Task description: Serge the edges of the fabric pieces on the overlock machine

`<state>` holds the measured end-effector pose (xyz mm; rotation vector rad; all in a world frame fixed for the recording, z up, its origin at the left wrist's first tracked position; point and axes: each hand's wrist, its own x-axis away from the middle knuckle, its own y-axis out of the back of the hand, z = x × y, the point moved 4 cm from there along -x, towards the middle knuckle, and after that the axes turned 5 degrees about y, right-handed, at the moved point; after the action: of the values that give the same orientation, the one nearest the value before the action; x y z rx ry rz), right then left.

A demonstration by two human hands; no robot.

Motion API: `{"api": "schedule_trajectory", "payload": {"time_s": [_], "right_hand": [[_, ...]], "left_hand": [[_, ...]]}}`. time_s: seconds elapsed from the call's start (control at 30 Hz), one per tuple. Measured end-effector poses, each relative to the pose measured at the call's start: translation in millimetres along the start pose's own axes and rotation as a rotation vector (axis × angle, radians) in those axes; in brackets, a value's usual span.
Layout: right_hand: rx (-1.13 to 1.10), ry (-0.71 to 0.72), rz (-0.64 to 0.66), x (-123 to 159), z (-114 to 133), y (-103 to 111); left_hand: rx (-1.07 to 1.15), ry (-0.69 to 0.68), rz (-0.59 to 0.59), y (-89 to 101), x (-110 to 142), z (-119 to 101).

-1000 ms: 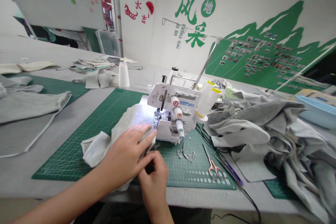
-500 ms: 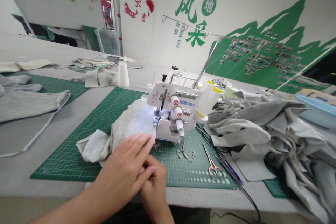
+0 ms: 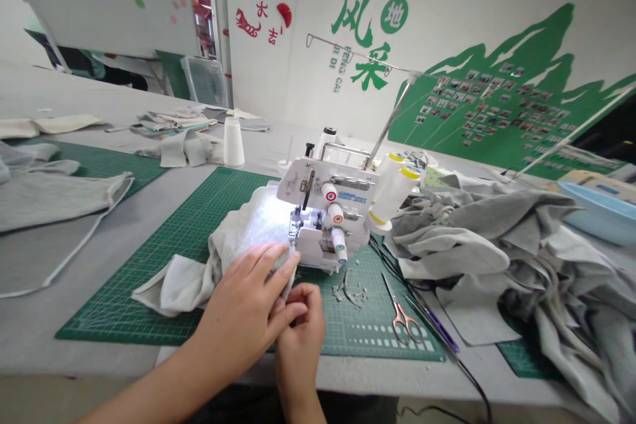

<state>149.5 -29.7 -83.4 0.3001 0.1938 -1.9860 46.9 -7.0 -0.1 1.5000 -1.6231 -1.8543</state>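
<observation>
1. Far left, a flat grey sweatshirt panel with a pale bound edge [image 3: 47,195] lies across a green gridded cutting mat [image 3: 94,162] on the grey table [image 3: 30,351]
2. My left grip [image 3: 243,305] lies open on the pale grey fleece cloth [image 3: 248,228], fingers spread and pointing right toward the machine; pressing flat like this, close to the edge, looks the right way to stop the layers creeping
3. The cloth sits on a second green cutting mat [image 3: 149,271], bunched at its lower-left end, and its long axis runs diagonally up to the right, its far end reaching the metal presser foot [image 3: 293,228]
4. My right grip [image 3: 301,331] comes up from below, its fingertips drawn together at the cloth's edge, just beside my left fingers; I cannot tell whether they are clamped on it. A light touch, with no tugging, would suit this edge best
5. Further right are the white overlock machine [image 3: 322,212], fluffy grey trimmings [image 3: 350,288], rose-gold-handled scissors [image 3: 402,321] and a heap of grey fleece [image 3: 487,238]
</observation>
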Motion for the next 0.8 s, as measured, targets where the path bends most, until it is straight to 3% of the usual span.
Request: {"api": "schedule_trajectory", "payload": {"time_s": [0.1, 0.3, 0.4, 0.53, 0.67, 0.8], "right_hand": [[-0.094, 0.023, 0.01, -0.8, 2.9, -0.6], [-0.348, -0.026, 0.156, -5.2, 11.8, -10.1], [-0.374, -0.055, 0.144, -7.1, 13.0, -13.9], [-0.262, -0.094, 0.107, -12.0, 10.0, -15.7], [-0.059, -0.117, 0.202, -11.4, 4.7, -14.9], [0.191, -0.03, 0.162, -3.6, 7.4, -2.4]], "left_hand": [[0.004, -0.019, -0.014, 0.8, 1.5, 1.0], [0.035, -0.075, -0.02, 4.1, 13.3, 0.6], [0.061, -0.1, -0.005, 5.2, 23.0, 2.8], [0.136, -0.066, -0.064, 7.0, 31.9, 9.9], [0.127, -0.019, -0.103, 5.3, 33.1, 16.6], [0.092, -0.012, -0.086, 2.6, 31.3, 19.8]]}}
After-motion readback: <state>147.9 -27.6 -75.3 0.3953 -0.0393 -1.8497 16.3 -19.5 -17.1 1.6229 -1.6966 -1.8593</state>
